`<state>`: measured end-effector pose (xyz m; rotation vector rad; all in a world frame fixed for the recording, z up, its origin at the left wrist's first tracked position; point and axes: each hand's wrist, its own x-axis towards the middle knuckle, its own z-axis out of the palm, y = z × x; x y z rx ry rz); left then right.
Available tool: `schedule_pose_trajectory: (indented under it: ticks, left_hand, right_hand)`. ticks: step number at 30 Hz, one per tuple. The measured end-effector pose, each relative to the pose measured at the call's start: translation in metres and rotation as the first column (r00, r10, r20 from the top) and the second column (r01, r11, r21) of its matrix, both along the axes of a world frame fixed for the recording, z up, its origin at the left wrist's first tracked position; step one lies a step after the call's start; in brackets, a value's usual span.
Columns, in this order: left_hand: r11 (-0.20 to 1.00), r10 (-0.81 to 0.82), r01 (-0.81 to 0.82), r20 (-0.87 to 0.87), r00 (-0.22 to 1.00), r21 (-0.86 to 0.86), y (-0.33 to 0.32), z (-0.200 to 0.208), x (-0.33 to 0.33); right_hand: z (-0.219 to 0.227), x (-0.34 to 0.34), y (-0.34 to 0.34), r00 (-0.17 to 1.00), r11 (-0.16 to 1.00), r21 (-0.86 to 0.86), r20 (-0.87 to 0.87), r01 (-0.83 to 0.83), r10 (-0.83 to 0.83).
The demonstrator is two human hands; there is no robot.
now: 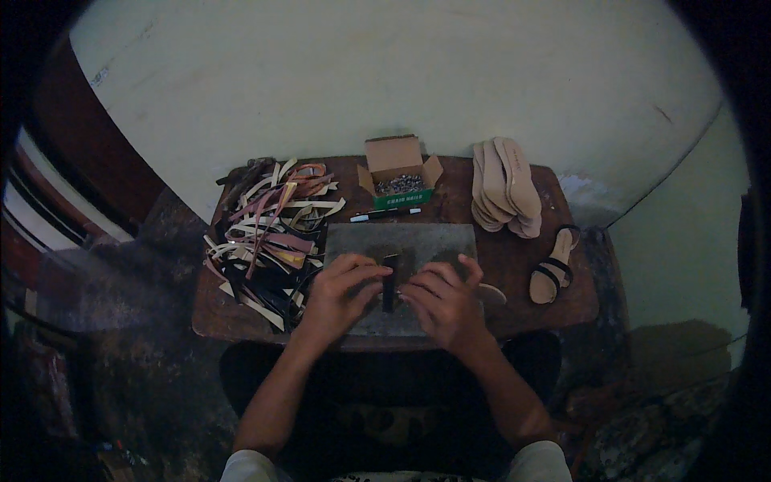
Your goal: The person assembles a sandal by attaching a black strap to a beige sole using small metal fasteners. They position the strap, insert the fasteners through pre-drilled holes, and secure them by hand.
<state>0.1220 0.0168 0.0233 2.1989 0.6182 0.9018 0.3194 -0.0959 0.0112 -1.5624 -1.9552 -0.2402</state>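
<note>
My left hand [341, 289] pinches black strip [389, 296]; right hand [450, 297] half-curled, grip unclear. Loose pinch could let strip skew.

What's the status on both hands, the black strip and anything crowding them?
Left hand at black strip, right hand just right of it; grips unclear. Strip over grey slab. Pale piece beside right hand, partly hidden.

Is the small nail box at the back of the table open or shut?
Open: the box's flaps are folded outward, and the nails inside show.
</note>
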Motion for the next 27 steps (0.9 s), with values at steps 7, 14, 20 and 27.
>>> schedule_pose_trajectory:
  ticks: [7,14,20,27]
  left_hand:
    - [0.994,-0.026,0.018,0.072,0.997,0.105,0.0,-0.008,0.005]
    - [0.966,0.085,-0.033,0.195,0.977,-0.255,-0.015,-0.028,0.013]
    - [0.831,0.194,0.001,0.292,0.936,-0.557,-0.014,-0.036,0.017]
    - [0.819,0.198,0.011,0.3,0.933,-0.574,-0.016,-0.035,0.018]
  right_hand:
    - [0.005,0.002,-0.002,1.0,0.999,0.025,0.002,0.026,-0.026]
    - [0.001,0.003,-0.003,1.0,1.0,0.028,-0.018,-0.004,0.004]
    - [0.013,0.0,-0.004,0.995,0.996,0.087,-0.097,0.012,-0.004]
    - [0.008,0.003,-0.004,0.995,0.994,0.108,-0.096,-0.001,0.011]
